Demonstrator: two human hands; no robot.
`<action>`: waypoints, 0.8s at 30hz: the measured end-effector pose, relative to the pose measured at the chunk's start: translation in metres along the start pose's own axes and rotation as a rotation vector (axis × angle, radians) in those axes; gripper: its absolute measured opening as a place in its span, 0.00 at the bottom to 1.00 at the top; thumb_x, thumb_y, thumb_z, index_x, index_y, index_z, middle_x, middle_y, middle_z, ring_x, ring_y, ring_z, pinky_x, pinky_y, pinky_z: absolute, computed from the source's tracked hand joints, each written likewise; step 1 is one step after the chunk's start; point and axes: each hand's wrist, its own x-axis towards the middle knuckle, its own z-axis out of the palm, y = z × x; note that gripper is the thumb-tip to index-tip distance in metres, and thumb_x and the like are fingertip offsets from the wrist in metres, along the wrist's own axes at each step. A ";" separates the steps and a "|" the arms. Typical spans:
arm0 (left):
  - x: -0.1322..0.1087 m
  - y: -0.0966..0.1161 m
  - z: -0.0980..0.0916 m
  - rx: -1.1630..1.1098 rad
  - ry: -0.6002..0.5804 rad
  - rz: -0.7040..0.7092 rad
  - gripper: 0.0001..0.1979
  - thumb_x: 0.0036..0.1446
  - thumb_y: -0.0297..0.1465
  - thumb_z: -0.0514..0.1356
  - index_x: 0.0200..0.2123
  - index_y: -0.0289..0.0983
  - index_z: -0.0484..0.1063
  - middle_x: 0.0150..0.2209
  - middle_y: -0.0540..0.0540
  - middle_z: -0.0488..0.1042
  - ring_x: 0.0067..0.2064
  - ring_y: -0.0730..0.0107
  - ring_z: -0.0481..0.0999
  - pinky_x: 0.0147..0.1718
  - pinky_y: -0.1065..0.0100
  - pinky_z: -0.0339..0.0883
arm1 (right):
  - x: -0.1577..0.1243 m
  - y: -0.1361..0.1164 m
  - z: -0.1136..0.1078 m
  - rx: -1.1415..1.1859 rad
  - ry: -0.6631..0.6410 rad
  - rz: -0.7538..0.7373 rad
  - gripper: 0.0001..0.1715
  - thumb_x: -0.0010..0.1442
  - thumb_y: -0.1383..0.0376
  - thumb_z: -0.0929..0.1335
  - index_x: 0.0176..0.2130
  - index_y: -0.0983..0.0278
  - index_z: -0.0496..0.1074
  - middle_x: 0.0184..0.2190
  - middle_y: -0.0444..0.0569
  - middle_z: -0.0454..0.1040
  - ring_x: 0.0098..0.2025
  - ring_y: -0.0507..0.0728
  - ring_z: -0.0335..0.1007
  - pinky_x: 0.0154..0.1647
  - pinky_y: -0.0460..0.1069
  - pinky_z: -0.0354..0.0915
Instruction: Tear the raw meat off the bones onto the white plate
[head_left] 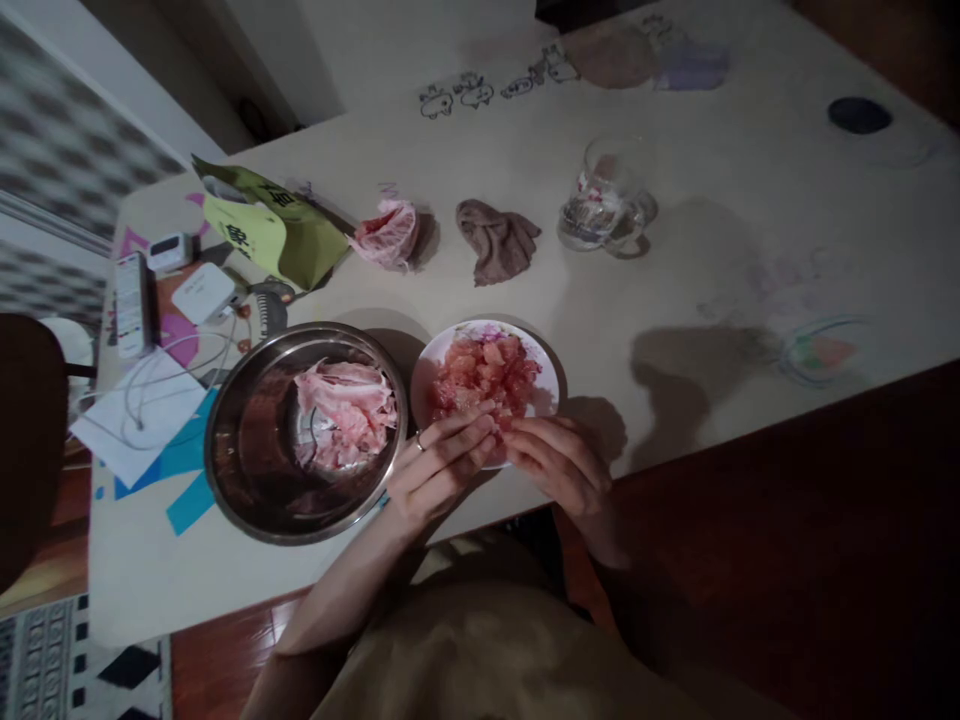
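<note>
My left hand (444,462), with a ring on one finger, and my right hand (564,462) meet over the near edge of a white plate (550,388). Their fingertips are closed around a small pink piece of pomelo (501,428), mostly hidden by the fingers. Peeled pomelo flesh (486,368) is heaped on the plate. Left of it stands a steel bowl (247,440) with pale pink pomelo membranes (346,410) inside. Beyond the plate lies an unpeeled-looking chunk of pomelo (388,235) with pale membrane around red flesh.
A crumpled brown cloth (496,240) and a glass mug (600,205) stand behind the plate. At the left are a green bag (277,225), a white charger (206,292), a remote (133,305), a cable and white paper (135,420). The table's front edge runs just before my body.
</note>
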 end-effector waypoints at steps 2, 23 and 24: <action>-0.002 0.001 -0.004 -0.004 -0.007 0.050 0.19 0.59 0.21 0.71 0.52 0.39 0.78 0.53 0.43 0.83 0.58 0.55 0.83 0.50 0.55 0.86 | 0.002 0.000 0.001 0.004 0.020 0.002 0.17 0.68 0.69 0.73 0.55 0.59 0.78 0.46 0.46 0.83 0.45 0.53 0.81 0.56 0.47 0.76; 0.002 0.001 0.000 -0.063 0.005 0.036 0.13 0.63 0.21 0.67 0.50 0.39 0.79 0.54 0.44 0.83 0.58 0.57 0.83 0.49 0.57 0.86 | 0.022 -0.006 0.002 0.028 0.132 0.030 0.05 0.72 0.68 0.69 0.47 0.60 0.75 0.37 0.45 0.82 0.37 0.52 0.81 0.46 0.46 0.78; 0.000 0.002 -0.001 -0.076 -0.009 0.014 0.13 0.64 0.22 0.67 0.50 0.38 0.79 0.54 0.43 0.83 0.59 0.57 0.82 0.50 0.57 0.86 | 0.021 -0.005 0.002 0.037 0.148 0.029 0.05 0.72 0.69 0.69 0.48 0.61 0.75 0.37 0.45 0.82 0.37 0.52 0.80 0.45 0.46 0.78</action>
